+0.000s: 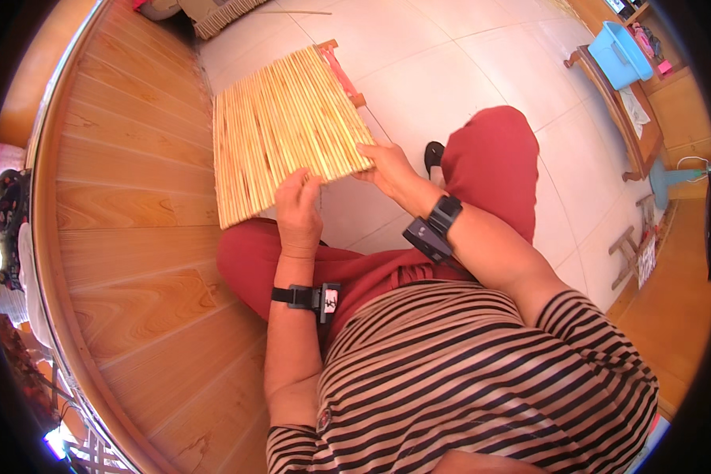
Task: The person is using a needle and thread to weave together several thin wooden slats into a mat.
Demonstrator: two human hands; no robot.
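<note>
A square mat of pale yellow stalks (284,118), laid side by side, is tilted in front of my knees. My right hand (389,167) grips its near right corner, thumb on top and the other fingers underneath. At the near edge, my left hand (299,212) has its fingers bent over the stalk ends, closed on the mat. What those fingertips pinch beneath the edge is hidden. The mat's near left corner lies over my left knee. Past its far right side shows a small wooden frame with pink-red bands (338,73), partly covered by the mat.
A wood-panelled front (142,229) runs close along my left. On the right, a blue plastic basket (620,55) sits on a low wooden table (646,138), with a small wooden stool (628,257) nearer me. A ridged cardboard piece (221,16) lies at the far left.
</note>
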